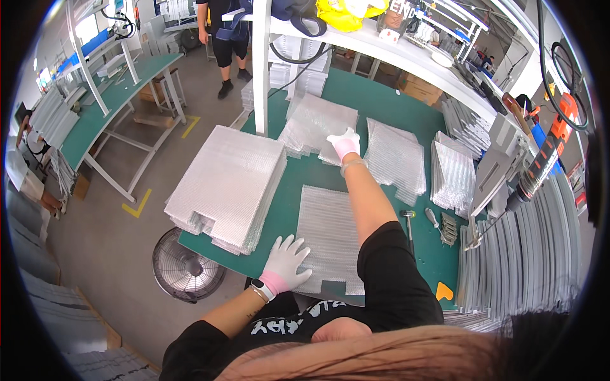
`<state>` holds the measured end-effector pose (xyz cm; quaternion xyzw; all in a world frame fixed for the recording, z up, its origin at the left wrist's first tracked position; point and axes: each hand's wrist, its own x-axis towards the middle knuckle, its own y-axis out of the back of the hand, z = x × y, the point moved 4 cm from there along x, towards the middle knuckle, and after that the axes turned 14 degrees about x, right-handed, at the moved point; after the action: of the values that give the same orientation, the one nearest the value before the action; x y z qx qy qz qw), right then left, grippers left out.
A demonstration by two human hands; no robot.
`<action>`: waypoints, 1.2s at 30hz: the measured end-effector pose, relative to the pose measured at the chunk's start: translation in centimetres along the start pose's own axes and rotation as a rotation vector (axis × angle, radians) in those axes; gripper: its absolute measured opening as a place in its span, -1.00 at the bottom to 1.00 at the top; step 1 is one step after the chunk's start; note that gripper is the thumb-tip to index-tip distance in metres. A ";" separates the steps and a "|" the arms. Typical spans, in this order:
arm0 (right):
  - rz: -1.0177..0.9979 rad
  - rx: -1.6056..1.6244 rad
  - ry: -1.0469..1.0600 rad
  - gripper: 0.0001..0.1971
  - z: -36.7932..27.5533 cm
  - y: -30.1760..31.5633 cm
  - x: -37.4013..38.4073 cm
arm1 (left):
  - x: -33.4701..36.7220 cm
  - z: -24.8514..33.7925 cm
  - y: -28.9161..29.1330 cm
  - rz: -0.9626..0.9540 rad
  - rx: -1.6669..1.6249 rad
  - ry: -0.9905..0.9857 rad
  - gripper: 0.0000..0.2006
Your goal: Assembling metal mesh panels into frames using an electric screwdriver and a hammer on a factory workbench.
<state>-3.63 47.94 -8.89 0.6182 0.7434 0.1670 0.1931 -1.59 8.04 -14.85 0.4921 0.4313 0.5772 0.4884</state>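
Observation:
My left hand (286, 264), in a white glove with a pink cuff, lies with fingers spread at the left edge of a silvery mesh sheet (330, 235). This notched sheet is flat on the green table in front of me. My right arm stretches forward, and my gloved right hand (345, 143) is closed at the near right edge of a far stack of mesh sheets (318, 124). Its fingertips are partly hidden. To its right lies another mesh stack (395, 155). A taller mesh stack (225, 181) stands at the table's left.
A hammer (408, 225), a screwdriver (433, 218) and small metal parts (448, 228) lie at right. An orange power tool (549, 149) hangs above upright grey strips (521, 254). A white shelf post (260, 70) rises beyond the left stack. A floor fan (189, 265) stands left.

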 end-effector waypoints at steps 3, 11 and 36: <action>0.070 -0.042 0.102 -0.04 0.0 0.7 0.2 | 0.1 0.2 0.1 0.011 0.005 -0.011 -0.38; -0.314 0.510 -0.205 -0.04 0.4 -0.2 -1.5 | 0.0 0.2 0.3 -0.065 0.030 0.001 -0.37; 0.263 0.316 0.594 -0.21 0.7 4.6 -2.6 | 0.2 0.3 0.1 0.008 -0.018 0.012 -0.43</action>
<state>1.12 46.22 -7.06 0.6551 0.6980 0.2456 -0.1525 -1.32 8.24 -14.68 0.4861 0.4270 0.5860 0.4878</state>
